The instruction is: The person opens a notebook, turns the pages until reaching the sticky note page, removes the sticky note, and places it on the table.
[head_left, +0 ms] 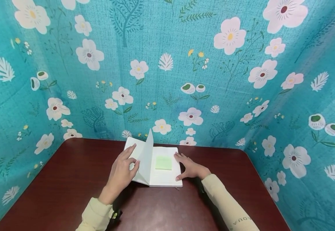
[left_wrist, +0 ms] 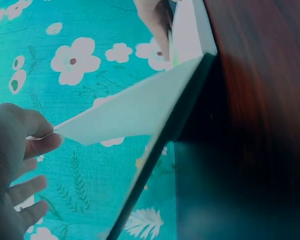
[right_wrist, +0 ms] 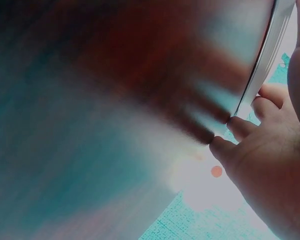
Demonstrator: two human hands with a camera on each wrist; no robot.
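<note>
An open notebook (head_left: 165,182) lies on the table, with a pale green sticky note pad (head_left: 163,163) on its right-hand page. Between thumb and forefinger my left hand (head_left: 122,167) pinches the edge of a raised page (head_left: 148,157); the left wrist view shows this page (left_wrist: 125,107) stretched from the pinch to the spine, the other fingers spread loosely. My right hand (head_left: 191,166) rests at the notebook's right edge, thumb and fingers spread. In the right wrist view, fingertips of the right hand (right_wrist: 270,150) touch the tabletop beside the notebook's edge (right_wrist: 265,62).
The dark reddish-brown table (head_left: 167,208) reflects light. Behind it and on both sides hangs a turquoise floral cloth (head_left: 161,96). A short ribbon end (head_left: 177,188) pokes out below the notebook's lower right corner.
</note>
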